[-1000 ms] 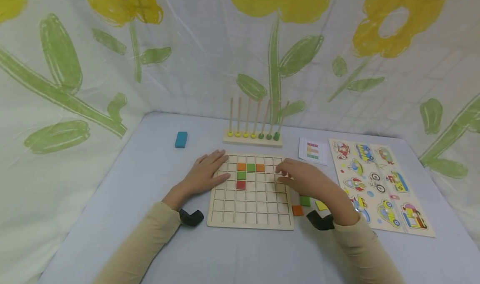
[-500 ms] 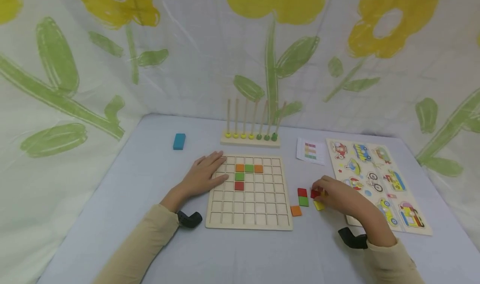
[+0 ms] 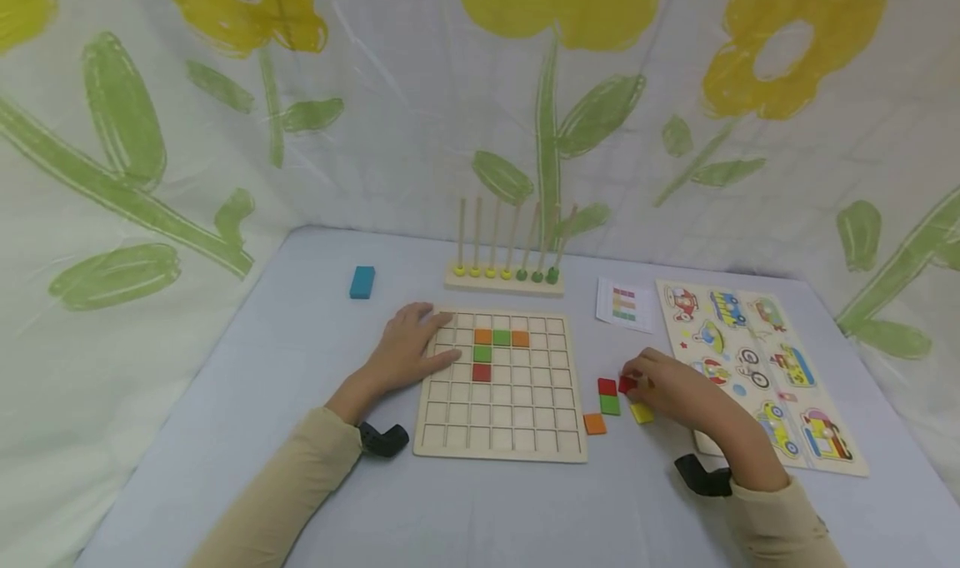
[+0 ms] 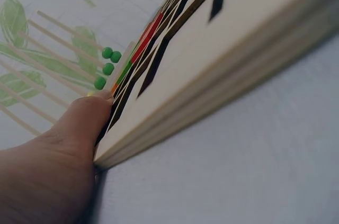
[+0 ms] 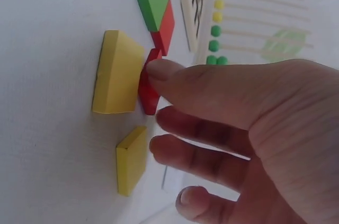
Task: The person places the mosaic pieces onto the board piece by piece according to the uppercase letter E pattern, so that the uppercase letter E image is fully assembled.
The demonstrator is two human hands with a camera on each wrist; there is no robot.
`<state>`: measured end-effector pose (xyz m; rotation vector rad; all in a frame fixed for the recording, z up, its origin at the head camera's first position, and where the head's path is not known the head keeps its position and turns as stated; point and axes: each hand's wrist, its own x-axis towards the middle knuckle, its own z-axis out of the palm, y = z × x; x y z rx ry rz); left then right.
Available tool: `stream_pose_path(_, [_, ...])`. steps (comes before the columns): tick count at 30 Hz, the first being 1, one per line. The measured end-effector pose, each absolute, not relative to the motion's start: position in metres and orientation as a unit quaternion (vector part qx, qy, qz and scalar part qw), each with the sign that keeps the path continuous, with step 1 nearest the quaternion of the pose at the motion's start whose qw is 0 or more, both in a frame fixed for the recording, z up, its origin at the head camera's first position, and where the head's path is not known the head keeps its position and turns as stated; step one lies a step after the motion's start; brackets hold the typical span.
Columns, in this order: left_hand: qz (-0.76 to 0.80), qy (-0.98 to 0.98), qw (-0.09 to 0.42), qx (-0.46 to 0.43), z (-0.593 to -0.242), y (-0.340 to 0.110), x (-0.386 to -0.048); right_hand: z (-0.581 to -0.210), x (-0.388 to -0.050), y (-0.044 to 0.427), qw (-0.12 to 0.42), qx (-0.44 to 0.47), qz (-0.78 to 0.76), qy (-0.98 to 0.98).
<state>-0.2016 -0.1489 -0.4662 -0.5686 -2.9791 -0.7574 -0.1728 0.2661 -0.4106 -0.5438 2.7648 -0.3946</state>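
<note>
A wooden grid board (image 3: 525, 418) lies on the table with orange, green and red square tiles set in its upper left cells. My left hand (image 3: 405, 347) rests on its left edge, fingers extended; in the left wrist view the thumb (image 4: 87, 115) touches the board's corner. Right of the board, my right hand (image 3: 675, 389) pinches a red tile (image 5: 149, 94) with the thumb; the index finger is mostly hidden behind it. The other fingers are loosely bent. A thick yellow tile (image 5: 119, 75) sits close beside the red one, and another yellow tile (image 5: 132, 160) lies below.
Another red tile (image 3: 607, 386), a green tile (image 3: 610, 405) and an orange tile (image 3: 595, 424) lie by the board. Behind stand a peg rack (image 3: 502, 283) with beads and a printed card (image 3: 624, 304). A vehicle puzzle (image 3: 720, 310) is right, a blue block (image 3: 362, 282) left.
My right hand has moved from over the board's right side to the loose tiles and taken hold of a red one. My left hand stays on the board, its fingers shifting slightly.
</note>
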Motion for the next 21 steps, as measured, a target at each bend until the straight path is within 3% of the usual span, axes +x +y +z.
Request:
stream_pose_path(13, [-0.242,-0.951,0.019,-0.193,-0.469,-0.151,-0.202,-0.406,-0.174,0.26,0.138,-0.214,-0.108,0.961])
stream_pose_path(21, [-0.229,-0.95,0.014,-0.209,-0.469,-0.151,-0.202,-0.398,-0.177,0.23,0.111,-0.255,-0.108,0.954])
